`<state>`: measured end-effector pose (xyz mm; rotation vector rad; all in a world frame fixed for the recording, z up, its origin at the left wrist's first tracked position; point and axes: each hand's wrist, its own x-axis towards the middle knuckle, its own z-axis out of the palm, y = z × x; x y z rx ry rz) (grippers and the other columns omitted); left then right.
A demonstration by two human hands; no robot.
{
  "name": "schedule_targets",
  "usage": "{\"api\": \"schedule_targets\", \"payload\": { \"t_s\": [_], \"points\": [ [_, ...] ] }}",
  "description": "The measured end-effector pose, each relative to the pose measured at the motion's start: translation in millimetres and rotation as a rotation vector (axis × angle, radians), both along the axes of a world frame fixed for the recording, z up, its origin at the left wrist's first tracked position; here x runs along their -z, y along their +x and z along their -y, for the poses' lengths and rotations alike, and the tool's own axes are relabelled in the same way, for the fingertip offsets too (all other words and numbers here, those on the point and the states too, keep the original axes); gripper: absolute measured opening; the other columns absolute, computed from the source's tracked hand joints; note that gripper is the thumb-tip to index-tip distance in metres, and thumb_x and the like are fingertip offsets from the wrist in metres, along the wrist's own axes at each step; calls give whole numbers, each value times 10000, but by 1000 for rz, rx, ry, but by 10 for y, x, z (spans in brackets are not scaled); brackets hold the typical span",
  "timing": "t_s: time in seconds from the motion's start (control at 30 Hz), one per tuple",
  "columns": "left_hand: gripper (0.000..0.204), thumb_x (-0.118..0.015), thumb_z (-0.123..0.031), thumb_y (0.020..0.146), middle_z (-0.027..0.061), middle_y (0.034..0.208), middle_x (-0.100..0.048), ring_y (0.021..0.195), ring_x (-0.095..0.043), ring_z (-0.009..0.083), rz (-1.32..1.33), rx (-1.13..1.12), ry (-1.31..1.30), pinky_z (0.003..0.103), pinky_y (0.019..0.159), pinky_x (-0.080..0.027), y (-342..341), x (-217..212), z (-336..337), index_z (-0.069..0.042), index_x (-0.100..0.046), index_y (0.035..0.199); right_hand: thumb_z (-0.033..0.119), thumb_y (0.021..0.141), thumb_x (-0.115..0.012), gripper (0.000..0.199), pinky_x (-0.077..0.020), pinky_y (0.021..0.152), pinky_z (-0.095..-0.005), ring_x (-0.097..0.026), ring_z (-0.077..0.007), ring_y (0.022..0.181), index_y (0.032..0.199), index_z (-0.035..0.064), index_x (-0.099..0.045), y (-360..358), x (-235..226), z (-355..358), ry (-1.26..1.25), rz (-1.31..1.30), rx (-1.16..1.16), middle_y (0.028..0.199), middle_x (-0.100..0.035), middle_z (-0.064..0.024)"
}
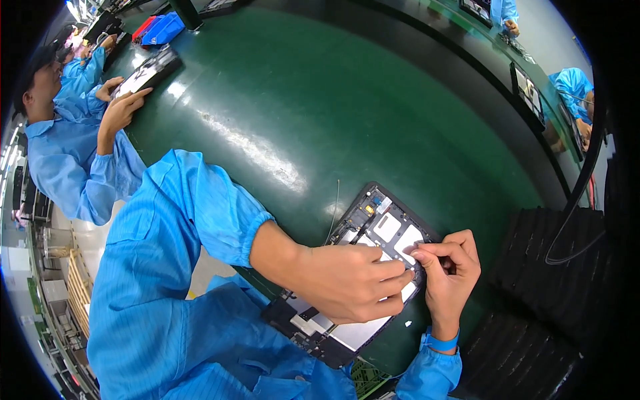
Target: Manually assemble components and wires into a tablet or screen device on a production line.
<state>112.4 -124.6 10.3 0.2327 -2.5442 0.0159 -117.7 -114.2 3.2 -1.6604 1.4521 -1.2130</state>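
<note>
An opened tablet (353,335), black-framed with silver plates and circuit parts showing, lies slanted at the table's near edge. Reaching in from the left, my left hand (350,283) is bent over its middle, fingers curled and closed. My right hand (453,273), with a blue wrist strap (441,343), is at the tablet's right edge, thumb and index finger pinched together close to the left fingertips. Whatever either pinch holds is too small or hidden to make out. A tiny white scrap (408,323) rests beside the tablet.
Stacked black trays (533,273) stand at the right, a dark cable (579,200) hanging over them. A green basket (369,379) sits below the table edge. Left, a co-worker (73,147) holds another device (150,72); beyond are blue (163,29) and red (142,29) bins.
</note>
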Motion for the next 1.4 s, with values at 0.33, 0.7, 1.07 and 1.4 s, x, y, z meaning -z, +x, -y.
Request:
{"api": "schedule_targets", "payload": {
  "t_s": [0.33,0.7,1.07,1.4],
  "points": [
    [266,-684,-274,811,212,1123,-715,878,-648,214,70,132,62,292,596,-520,-81,74,146,-25,-667,904,28,765,-949,160,-252,563,-260,-387,-53,687,886,48,-847,31,78,5,-10,-4,4,847,-487,40],
    [262,-718,-293,888,173,1110,-737,946,-679,235,18,174,112,311,679,-544,-86,89,188,-35,-677,885,-163,803,-690,713,-386,596,-187,-459,-37,739,1491,10,-633,-192,-371,-137,403,103,-235,1430,-560,-86],
    [246,-709,-269,859,186,1125,-744,953,-684,232,3,166,136,300,655,-538,-45,116,199,-26,-676,879,-193,838,-697,868,-535,756,-204,-576,-49,869,1635,-14,-403,-87,-401,-98,592,399,-186,1513,-515,-169],
    [152,-735,-204,799,106,1042,-724,829,-621,233,-204,163,323,320,587,-496,103,-38,354,-70,-669,829,-204,830,-668,781,-453,666,-171,-517,-46,807,1541,-2,-415,57,-487,-53,565,373,-155,1286,-593,-90]
  ]
}}
